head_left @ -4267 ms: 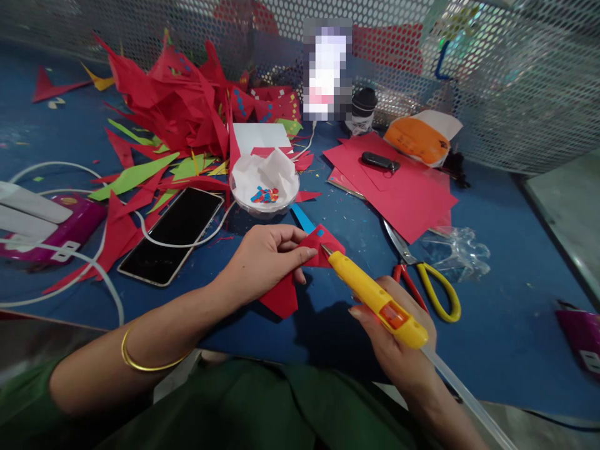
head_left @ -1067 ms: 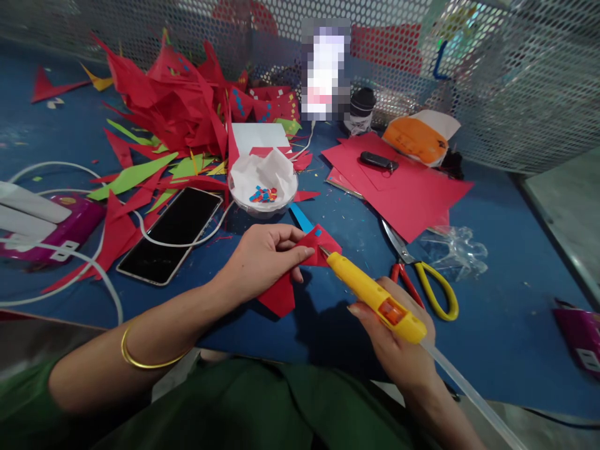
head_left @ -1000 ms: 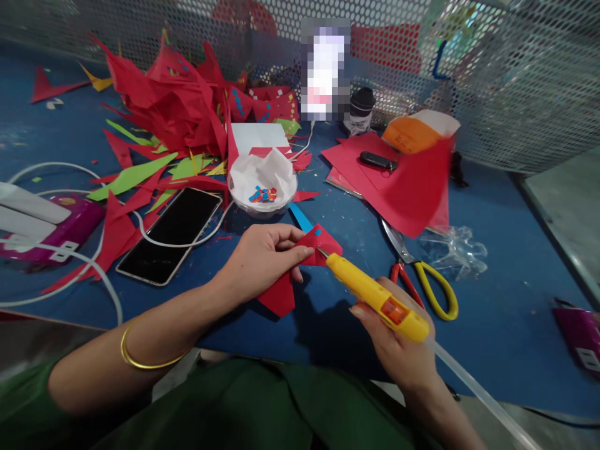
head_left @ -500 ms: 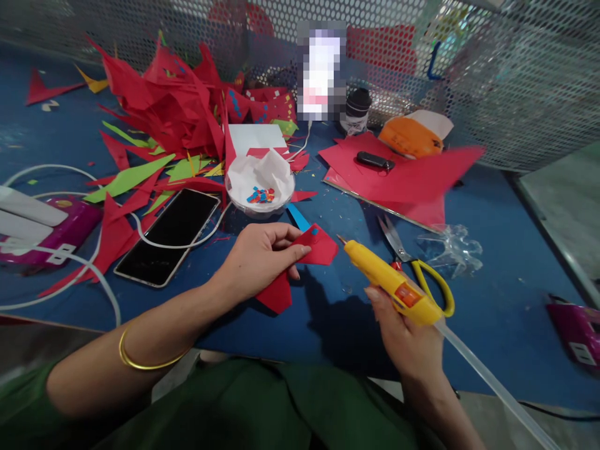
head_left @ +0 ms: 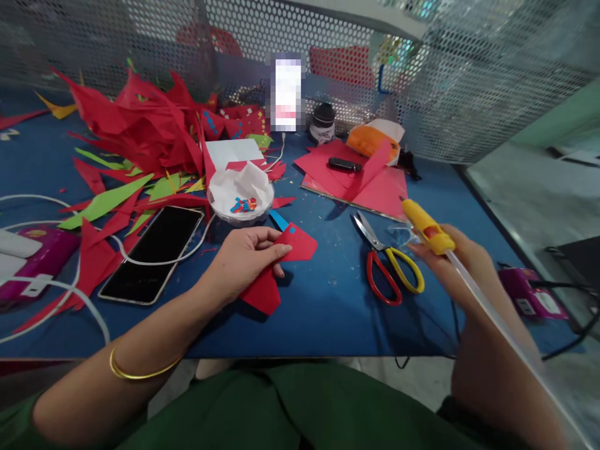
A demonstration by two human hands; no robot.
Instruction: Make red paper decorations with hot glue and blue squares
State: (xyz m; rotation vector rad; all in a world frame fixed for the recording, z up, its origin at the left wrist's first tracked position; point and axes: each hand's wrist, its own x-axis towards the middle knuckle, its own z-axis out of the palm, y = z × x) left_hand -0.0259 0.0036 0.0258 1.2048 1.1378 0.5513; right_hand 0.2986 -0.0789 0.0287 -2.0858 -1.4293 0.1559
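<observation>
My left hand pinches a folded red paper piece between thumb and fingers; a small blue square sits near its top edge. At the right, my right hand is closed round a yellow glue gun, its nozzle pointing up and left, with a long clear glue stick out of its back. Scissors with red and yellow handles lie between my hands. Beyond my left hand stands a clear bowl lined with white paper, holding small blue and red bits.
Left lie a black phone, white cables and a heap of red paper. Further back are a lit phone, a thread spool and red sheets with a black object on them. A mesh panel borders the table.
My right hand has carried the glue gun right and up, away from the red piece, and the scissors now show fully. My left hand keeps its hold. The view has shifted.
</observation>
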